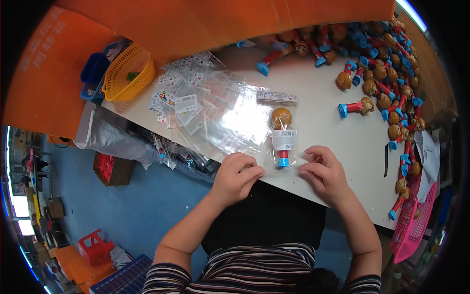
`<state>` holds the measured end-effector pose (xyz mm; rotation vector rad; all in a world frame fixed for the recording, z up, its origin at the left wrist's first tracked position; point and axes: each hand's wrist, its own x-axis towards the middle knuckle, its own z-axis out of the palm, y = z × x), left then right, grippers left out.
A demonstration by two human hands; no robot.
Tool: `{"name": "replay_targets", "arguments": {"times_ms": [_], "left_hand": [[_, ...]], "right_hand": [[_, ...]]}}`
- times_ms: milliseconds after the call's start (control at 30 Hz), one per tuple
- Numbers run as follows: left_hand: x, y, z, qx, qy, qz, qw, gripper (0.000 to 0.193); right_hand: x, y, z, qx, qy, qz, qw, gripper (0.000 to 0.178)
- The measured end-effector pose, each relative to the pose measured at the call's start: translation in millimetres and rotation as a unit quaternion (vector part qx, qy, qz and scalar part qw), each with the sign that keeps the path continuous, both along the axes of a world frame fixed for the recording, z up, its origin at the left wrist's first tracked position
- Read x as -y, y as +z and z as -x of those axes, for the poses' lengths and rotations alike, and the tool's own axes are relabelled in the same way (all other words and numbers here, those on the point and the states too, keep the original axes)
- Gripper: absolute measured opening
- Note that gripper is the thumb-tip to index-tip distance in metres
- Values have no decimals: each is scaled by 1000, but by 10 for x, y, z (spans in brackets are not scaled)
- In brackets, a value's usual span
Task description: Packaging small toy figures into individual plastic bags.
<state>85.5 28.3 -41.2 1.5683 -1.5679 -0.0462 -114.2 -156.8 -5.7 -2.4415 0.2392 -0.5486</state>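
A toy figure with a round brown head, red body and blue base (283, 161) lies inside a clear plastic bag (270, 159) at the table's front edge. A white label (283, 140) covers its middle. My left hand (237, 177) is closed, thumb and fingers pinching the bag's lower left corner. On the opposite side, my right hand (325, 174) has its fingers curled at the lower right corner and seems to grip the bag's edge; the exact contact is hard to see. Just beyond the figure's head lies a flat clear packet with a printed strip (277, 96).
Clear bags and labels (188, 105) spread over the white table's left side. Several unbagged toy figures (391, 73) pile up at the right and back. Orange boards (235, 22) wall the table. A yellow basket (128, 73) stands left; a pink basket (413, 220) hangs right.
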Motion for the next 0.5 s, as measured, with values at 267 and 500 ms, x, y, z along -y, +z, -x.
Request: {"name": "replay_targets", "arguments": {"times_ms": [267, 500], "left_hand": [[48, 228, 97, -99, 36, -104, 989, 3], [107, 305, 100, -104, 40, -171, 979, 10]], "right_hand": [[-100, 157, 5, -140, -114, -315, 932, 8], [-56, 174, -13, -171, -151, -453, 862, 18]]}}
